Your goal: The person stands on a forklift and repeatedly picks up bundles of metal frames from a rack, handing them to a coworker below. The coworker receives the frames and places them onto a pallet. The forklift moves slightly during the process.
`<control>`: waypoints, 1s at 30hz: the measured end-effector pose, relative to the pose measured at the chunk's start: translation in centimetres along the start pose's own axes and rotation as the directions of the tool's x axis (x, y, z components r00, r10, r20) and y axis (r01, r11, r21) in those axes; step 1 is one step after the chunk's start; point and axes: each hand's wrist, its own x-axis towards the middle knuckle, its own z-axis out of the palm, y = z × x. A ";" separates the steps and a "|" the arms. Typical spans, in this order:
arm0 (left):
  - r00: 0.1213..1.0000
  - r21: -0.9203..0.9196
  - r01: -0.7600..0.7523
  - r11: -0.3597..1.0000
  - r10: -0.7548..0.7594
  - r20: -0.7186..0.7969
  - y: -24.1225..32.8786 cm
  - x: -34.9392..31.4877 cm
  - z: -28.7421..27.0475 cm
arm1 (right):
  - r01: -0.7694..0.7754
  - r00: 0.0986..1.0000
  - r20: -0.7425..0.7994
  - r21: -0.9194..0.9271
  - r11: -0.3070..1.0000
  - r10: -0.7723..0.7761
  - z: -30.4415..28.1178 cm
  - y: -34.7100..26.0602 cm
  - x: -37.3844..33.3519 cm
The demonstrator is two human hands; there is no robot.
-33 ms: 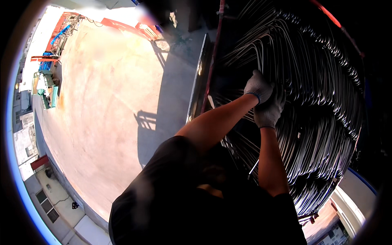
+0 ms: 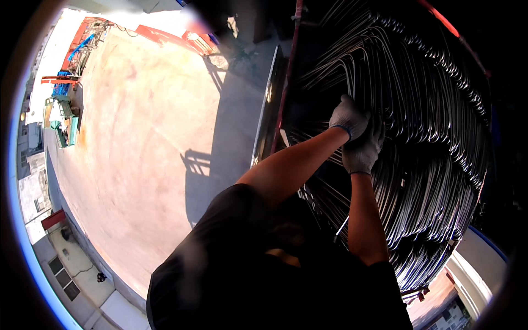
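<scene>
**Sunlit, pale concrete yard (image 2: 137, 110) on one side, a dark bay with red metal edging (image 2: 282, 104) on the other**

Within the bay, a deep stack of thin, grey, bent metal rods (image 2: 423, 115) spread in nested rows toward the right edge. Both of the person's hands were nearer the bay's left edge. The left hand (image 2: 349, 117), in a pale grey knitted glove with a blue cuff, lay farther up; the right hand (image 2: 364, 149), in a matching glove with a dark cuff, sat just below and to its right, the two overlapping in view.

The relation that mattered was with one slim, grey, sharply bent metal rod (image 2: 350, 80). Its bend stood directly beyond the left hand, the nearer of the two, and its long leg ran down from there toward that glove.

The left fingers looked curled, the right ones extended upward, but whether either hand had hold of a rod could not be told. Palms and most fingertips were hidden, deep shadow swallowed the rods' lower ends, and whatever bore the stack was out of sight.
</scene>
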 end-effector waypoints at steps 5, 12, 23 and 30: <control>0.997 -0.015 0.038 0.999 -0.039 -0.069 0.7 2.3 0.6 | 0.111 0.994 -0.022 0.047 0.993 -0.110 -0.2 1.6 -1.5; 0.983 -0.050 -0.098 0.994 0.089 -0.161 0.9 3.2 1.4 | 0.000 0.987 0.155 -0.209 0.978 0.033 -3.4 6.1 -15.0; 0.940 0.010 -0.230 0.973 0.225 -0.255 -1.1 4.3 1.5 | -0.011 0.998 0.068 -0.068 0.998 0.015 -4.6 10.7 -13.2; 0.941 0.039 -0.196 0.980 0.199 -0.273 -0.7 5.1 1.6 | -0.024 0.997 0.069 -0.052 0.998 0.028 -4.4 11.1 -12.3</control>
